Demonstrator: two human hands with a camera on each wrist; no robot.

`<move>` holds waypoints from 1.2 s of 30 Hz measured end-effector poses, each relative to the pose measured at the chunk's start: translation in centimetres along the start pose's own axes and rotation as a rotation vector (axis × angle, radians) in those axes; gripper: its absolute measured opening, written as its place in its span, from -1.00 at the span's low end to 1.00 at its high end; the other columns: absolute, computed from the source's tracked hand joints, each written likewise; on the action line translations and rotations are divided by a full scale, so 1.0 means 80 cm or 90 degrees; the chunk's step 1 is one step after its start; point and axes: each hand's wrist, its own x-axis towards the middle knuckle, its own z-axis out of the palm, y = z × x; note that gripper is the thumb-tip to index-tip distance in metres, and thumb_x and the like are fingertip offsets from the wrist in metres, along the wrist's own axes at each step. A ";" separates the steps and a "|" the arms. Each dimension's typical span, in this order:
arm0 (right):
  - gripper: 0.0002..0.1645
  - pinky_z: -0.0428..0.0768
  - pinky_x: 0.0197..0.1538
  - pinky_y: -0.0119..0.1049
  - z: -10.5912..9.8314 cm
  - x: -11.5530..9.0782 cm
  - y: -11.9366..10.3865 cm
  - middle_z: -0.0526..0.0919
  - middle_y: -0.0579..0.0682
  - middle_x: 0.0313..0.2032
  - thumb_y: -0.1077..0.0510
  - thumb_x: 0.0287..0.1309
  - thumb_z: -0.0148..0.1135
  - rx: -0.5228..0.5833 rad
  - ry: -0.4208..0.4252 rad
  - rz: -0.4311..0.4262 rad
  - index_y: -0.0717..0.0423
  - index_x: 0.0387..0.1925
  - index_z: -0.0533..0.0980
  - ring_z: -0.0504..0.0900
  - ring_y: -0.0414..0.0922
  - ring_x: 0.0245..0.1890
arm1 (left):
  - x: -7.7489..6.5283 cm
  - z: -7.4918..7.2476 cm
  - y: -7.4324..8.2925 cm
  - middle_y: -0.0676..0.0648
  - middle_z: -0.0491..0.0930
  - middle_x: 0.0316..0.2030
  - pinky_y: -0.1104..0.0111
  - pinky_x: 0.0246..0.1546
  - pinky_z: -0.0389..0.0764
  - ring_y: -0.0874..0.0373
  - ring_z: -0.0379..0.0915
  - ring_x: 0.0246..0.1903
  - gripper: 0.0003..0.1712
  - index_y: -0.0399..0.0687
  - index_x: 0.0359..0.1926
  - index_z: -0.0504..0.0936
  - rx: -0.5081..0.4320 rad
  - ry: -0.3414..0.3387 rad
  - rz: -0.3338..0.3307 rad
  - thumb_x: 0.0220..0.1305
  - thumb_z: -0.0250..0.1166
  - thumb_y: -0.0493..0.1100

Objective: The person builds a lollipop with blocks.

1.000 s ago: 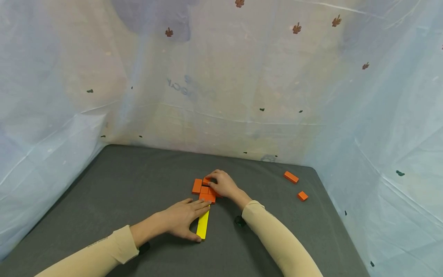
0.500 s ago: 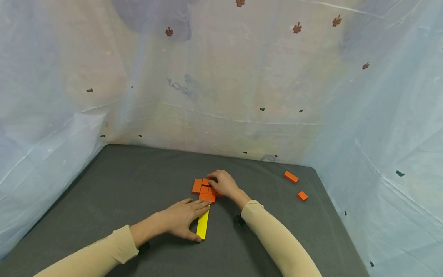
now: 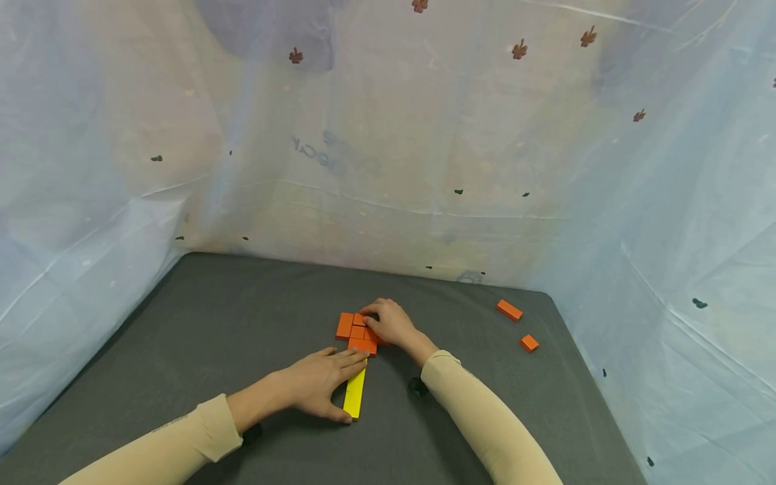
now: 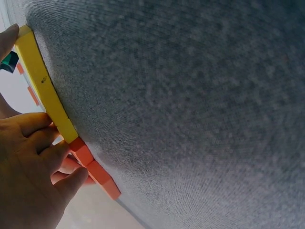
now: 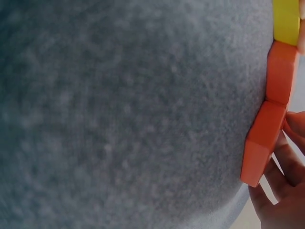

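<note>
Several orange wooden blocks (image 3: pixel 344 326) lie in a tight cluster on the dark table, with a long yellow block (image 3: pixel 354 394) running from the cluster toward me. My left hand (image 3: pixel 318 380) is spread flat, its fingertips resting on the near orange block (image 3: pixel 362 346) and the yellow block, its thumb at the yellow block's near end. At the cluster's far side, my right hand (image 3: pixel 393 323) pinches a small orange block (image 3: pixel 359 318) between thumb and fingers. The right wrist view shows the right fingers curled around the orange blocks (image 5: pixel 267 124) on the cluster's right side; the hand partly hides them.
Two loose orange blocks, a longer one (image 3: pixel 510 310) and a shorter one (image 3: pixel 529 343), lie toward the right edge of the dark grey table (image 3: pixel 267 296). Translucent plastic sheeting (image 3: pixel 388 168) hangs around its back and sides.
The small orange block in my right fingers has shifted slightly toward me and straightened, narrowing the gap to its neighbours. My left hand has stayed in place.
</note>
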 end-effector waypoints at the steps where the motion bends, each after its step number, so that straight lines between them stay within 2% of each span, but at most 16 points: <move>1: -0.68 0.60 0.23 0.01 0.001 0.000 0.000 0.72 0.06 0.04 0.12 0.47 0.25 -0.002 -0.003 -0.001 0.07 0.14 0.71 0.64 0.05 0.11 | 0.000 0.000 0.000 0.02 0.08 0.62 -0.12 0.49 0.21 0.06 0.03 0.59 0.26 0.00 0.65 0.14 -0.001 0.000 0.000 0.16 0.25 0.62; 8: -0.67 0.58 0.26 -0.01 0.001 0.001 -0.002 0.70 0.05 0.08 0.10 0.49 0.23 0.002 -0.018 0.015 0.05 0.17 0.69 0.63 0.03 0.15 | 0.000 0.000 0.001 0.01 0.09 0.62 -0.13 0.48 0.23 0.05 0.04 0.58 0.25 -0.01 0.64 0.16 -0.005 0.000 0.002 0.16 0.26 0.61; 30: -0.66 0.57 0.28 -0.01 -0.001 -0.001 -0.003 0.69 0.04 0.08 0.09 0.51 0.21 0.007 -0.028 0.016 0.03 0.19 0.68 0.61 0.04 0.16 | -0.002 -0.004 0.003 -0.02 0.10 0.62 -0.14 0.47 0.24 0.02 0.07 0.58 0.23 -0.04 0.63 0.18 -0.010 0.001 0.009 0.18 0.28 0.58; 36: -0.67 0.57 0.27 0.00 -0.009 -0.006 -0.002 0.69 0.03 0.07 0.09 0.51 0.21 0.032 -0.016 0.010 0.05 0.17 0.68 0.61 0.05 0.16 | -0.003 -0.004 0.001 0.00 0.08 0.63 -0.14 0.47 0.23 0.03 0.05 0.58 0.24 -0.02 0.64 0.17 -0.003 -0.001 0.004 0.17 0.27 0.60</move>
